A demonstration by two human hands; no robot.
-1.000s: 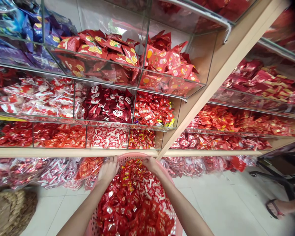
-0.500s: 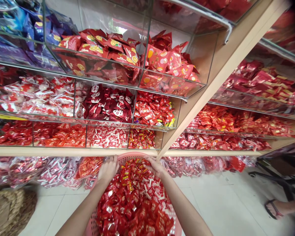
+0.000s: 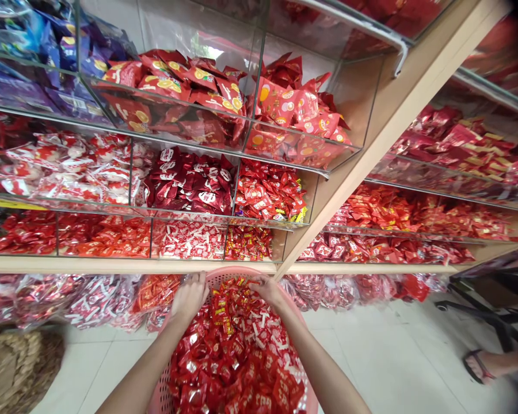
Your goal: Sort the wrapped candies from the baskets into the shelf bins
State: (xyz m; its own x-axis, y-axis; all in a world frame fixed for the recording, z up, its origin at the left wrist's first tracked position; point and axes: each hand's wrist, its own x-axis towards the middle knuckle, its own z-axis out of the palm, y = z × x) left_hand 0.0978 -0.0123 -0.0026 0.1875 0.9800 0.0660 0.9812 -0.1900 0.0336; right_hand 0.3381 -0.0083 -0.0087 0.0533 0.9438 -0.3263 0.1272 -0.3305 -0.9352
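A pink perforated plastic basket [image 3: 160,384] full of wrapped candies [image 3: 224,362] stands in front of me. My left hand [image 3: 190,297] is closed around its far left rim. Inside the far right edge, my right hand [image 3: 267,289] has its fingers bent down at the small red-and-yellow wrapped candies [image 3: 238,293]; whether one is between the fingertips is hidden. White-and-red wrapped candies lie just below that hand, with larger shiny red ones filling the near part.
Beyond the basket rises a wooden shelf [image 3: 358,178] with clear bins of red, maroon and blue packets. Bagged candies [image 3: 107,299] lie under it on the tiled floor. A woven straw item [image 3: 21,368] is at left. Another person's sandalled foot [image 3: 486,366] shows at right, near a dark-legged chair [image 3: 479,310].
My right hand has shifted slightly left and inward from the rim, and its fingers are more bent over the candies. My left hand has stayed on the rim.
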